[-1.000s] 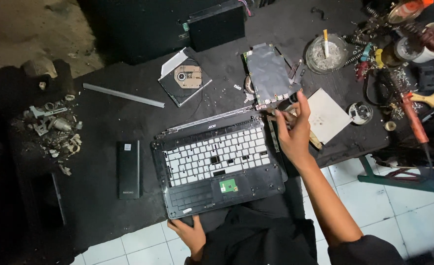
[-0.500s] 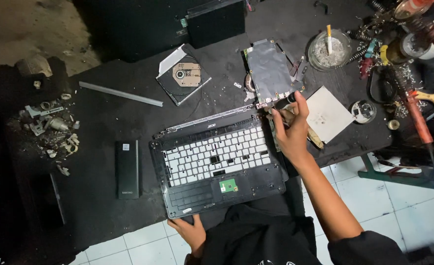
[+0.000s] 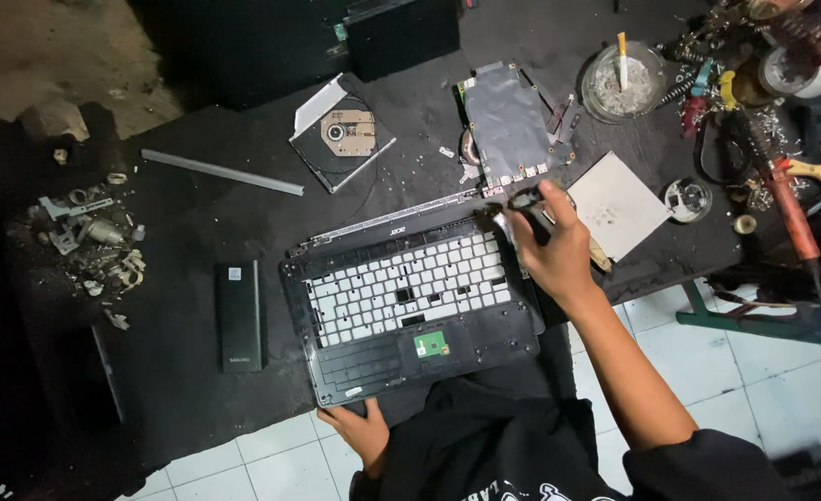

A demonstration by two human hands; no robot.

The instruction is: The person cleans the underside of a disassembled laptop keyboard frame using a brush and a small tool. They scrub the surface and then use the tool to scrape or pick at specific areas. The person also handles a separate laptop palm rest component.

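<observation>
Two hands work on one laptop shell [image 3: 410, 306] that lies on a black table [image 3: 187, 223]. The left hand [image 3: 362, 429] is nearest, curled under the shell's near edge, which hangs a bit over the table's near edge. The right hand [image 3: 554, 246] is at the shell's far right corner, fingers closed around a small dark tool [image 3: 522, 199]. Left of the shell lies one flat black battery [image 3: 240, 315], with bare table between them. Beyond the shell are one disc drive [image 3: 343, 134], one long grey strip [image 3: 222, 173] and one circuit board [image 3: 508, 125]. Far right of the shell sits one ashtray [image 3: 624, 83] beside a crowded heap of tools.
</observation>
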